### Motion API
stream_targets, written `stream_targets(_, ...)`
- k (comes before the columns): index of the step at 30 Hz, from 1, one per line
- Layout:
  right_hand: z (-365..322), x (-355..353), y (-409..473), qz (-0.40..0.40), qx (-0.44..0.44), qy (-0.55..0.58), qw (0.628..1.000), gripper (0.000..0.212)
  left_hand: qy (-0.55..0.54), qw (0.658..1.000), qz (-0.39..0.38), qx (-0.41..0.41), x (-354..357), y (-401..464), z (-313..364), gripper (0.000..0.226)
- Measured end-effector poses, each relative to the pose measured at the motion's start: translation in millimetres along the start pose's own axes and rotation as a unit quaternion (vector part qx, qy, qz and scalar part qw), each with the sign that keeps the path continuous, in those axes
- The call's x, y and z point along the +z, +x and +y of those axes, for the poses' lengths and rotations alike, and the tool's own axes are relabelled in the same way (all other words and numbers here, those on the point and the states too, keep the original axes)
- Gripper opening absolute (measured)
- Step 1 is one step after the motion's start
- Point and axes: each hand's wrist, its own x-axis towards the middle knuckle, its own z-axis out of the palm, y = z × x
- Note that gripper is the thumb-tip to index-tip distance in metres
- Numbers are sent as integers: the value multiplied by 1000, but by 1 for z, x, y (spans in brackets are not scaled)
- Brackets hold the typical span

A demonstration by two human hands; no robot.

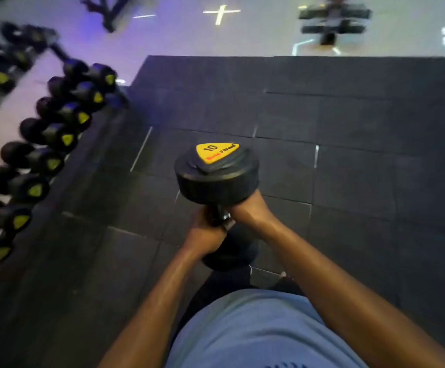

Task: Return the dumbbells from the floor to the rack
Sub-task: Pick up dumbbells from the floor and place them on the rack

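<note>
Down the left side, a rack (115, 102) loaded with black dumbbells (56, 134) in a long diagonal row, yellow triangular caps facing out, all blurred. Second tier of the same further left, partly cut off by the edge. Cannot tell whether any slot stands free.

Centre frame: one dumbbell (217, 172) held upright, off the floor, well apart from the rack. Top head toward the camera, yellow cap marked "10" plain to read. Lower head directly beneath, dark, hanging above the rubber floor tiles (349, 155).

Both hands on the handle between the two heads. Left hand (205, 232) wrapped round the handle from the left, fingers curled tight, thumb side up. Right hand (250, 211) clamped just under the top head, touching it, fingers curled round the far side and mostly hidden. Hands pressed close together, knuckles nearly meeting over the metal grip.

Both forearms bare, reaching forward and inward from the bottom of the frame, converging on the handle. Right forearm longer in view, running in from the lower right corner; left rising from bottom centre-left.

Below, a light blue shirt (256, 328) and dark trousers. Far off, beyond the mat's edge, a pale glossy floor with blurred gym equipment (333, 22).
</note>
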Motion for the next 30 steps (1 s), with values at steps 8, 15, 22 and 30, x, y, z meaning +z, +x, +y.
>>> stream_targets(8,-45,187,-60,-251,-104,-169,947,20,-199,950,189,-148,-118,-111,-108,28)
stream_targets(15,-9,391,-148,-436,-111,-235,861,23,-295,885,291,-214,-199,-207,-272,37)
stream_targets(22,24,586,-229,-545,-99,-296,778,33,-327,816,372,-298,-286,-268,-412,21)
stream_targets(30,48,820,-261,-628,-81,-298,715,24,-370,752,420,-349,-408,-274,-584,25)
